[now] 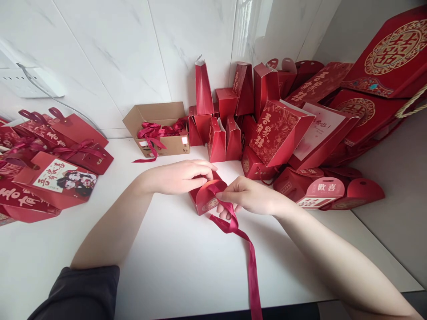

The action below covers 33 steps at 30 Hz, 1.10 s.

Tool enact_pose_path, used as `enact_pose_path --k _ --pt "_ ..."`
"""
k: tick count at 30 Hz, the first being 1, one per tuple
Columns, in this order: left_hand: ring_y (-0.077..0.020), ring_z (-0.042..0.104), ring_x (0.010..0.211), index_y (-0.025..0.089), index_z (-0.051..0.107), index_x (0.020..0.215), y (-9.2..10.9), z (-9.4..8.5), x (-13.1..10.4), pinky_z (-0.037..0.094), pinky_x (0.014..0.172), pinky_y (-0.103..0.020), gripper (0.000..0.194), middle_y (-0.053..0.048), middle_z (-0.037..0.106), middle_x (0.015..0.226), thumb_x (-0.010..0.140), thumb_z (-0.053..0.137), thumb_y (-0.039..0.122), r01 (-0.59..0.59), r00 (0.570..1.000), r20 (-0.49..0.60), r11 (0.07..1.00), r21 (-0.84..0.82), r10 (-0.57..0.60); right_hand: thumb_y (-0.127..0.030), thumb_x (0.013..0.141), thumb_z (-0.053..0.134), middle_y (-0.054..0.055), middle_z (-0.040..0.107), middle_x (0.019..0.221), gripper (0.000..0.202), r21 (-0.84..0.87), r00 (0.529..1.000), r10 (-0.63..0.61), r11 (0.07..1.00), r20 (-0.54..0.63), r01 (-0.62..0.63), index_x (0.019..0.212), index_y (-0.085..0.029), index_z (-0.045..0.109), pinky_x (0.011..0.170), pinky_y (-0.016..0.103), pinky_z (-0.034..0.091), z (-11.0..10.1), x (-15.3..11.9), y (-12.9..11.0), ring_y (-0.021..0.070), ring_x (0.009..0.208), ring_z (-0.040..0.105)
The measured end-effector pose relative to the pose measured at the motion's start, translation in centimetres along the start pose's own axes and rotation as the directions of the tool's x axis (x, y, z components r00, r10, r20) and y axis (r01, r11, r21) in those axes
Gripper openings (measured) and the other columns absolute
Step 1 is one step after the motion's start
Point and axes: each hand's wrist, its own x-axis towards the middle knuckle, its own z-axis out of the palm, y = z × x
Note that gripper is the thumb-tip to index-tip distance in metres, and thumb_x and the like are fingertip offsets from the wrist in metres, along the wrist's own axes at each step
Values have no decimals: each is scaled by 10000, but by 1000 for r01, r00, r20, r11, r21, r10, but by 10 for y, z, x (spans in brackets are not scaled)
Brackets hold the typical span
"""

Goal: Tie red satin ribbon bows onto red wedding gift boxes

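Observation:
A small red gift box [204, 207] with a rounded flap and gold print stands on the white table. My left hand [183, 178] holds it from the far left side, thumb and fingers bent around its top; part of the grip is hidden behind the flap. In front of the box, my right hand [245, 195] is closed in a pinch on a dark red satin ribbon [251, 262]. The ribbon runs against the flap, one short end lying near the box's front. Its long tail trails down over the table's front edge.
Behind stands an open cardboard box [170, 146] with loose ribbon in it. Red boxes with bows [70, 178] cluster at the left. Many red gift boxes [280, 131] are stacked at the back right, beside a grey wall. A cable [46, 91] hangs from the socket strip.

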Motion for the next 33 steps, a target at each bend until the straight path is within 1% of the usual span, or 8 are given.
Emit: enact_pose_path --k 8,11,15,18,23,26,30,33 --pt "-197 569 1157 191 562 726 0 1 2 430 959 -330 294 1 575 1341 948 395 286 6 999 -53 1000 10 -6 -503 932 494 57 722 787 455 -74 999 -49 996 5 49 756 -147 716 706 293 449 0 -1 -2 142 668 615" --pt "-203 576 1136 192 567 755 -2 1 1 437 946 -345 300 -6 566 1359 960 378 305 20 989 -149 1000 23 -16 -567 895 526 12 655 714 438 -216 975 -94 975 -203 50 735 -177 642 617 279 400 0 -3 -4 123 599 533" --pt "-209 580 1112 202 597 867 -2 -1 0 449 943 -364 253 -20 562 1361 961 388 310 48 951 -305 999 8 -43 -538 907 530 32 659 1032 342 -291 832 -279 945 -479 149 1000 -218 605 685 283 428 -1 4 1 139 747 557" --pt "-208 577 1125 198 595 876 1 1 1 451 954 -367 240 -25 579 1332 962 388 283 13 935 -354 1000 -16 -18 -509 918 529 57 639 1139 368 -145 863 -309 951 -400 273 1126 -214 600 740 287 448 -1 13 7 148 824 569" --pt "-197 575 1149 198 619 884 8 4 3 429 1015 -358 225 -26 597 1299 953 410 245 -83 923 -377 997 3 78 -491 878 603 24 630 818 342 -24 877 -384 919 -290 394 867 -159 682 700 277 405 0 20 12 134 729 508" --pt "-197 572 1165 223 634 1071 6 2 1 440 1015 -346 245 -31 604 1299 904 455 204 -101 934 -343 995 9 98 -482 855 634 5 588 745 329 -27 878 -380 921 -292 390 805 -159 674 673 275 380 1 20 12 127 690 469" --pt "-221 593 1142 260 583 1258 -9 -2 -2 490 918 -327 427 -29 618 1300 834 528 247 35 972 -233 999 40 -25 -471 849 639 -14 537 736 307 5 892 -333 936 -306 351 784 -171 624 643 262 357 -1 19 13 115 669 433" --pt "-235 660 962 259 664 1156 -21 -2 0 502 738 -308 356 -32 700 1119 835 537 345 175 968 -192 983 63 -160 -443 874 594 -26 505 717 287 13 930 -259 962 -259 272 769 -176 582 603 256 325 -2 20 14 103 627 392"
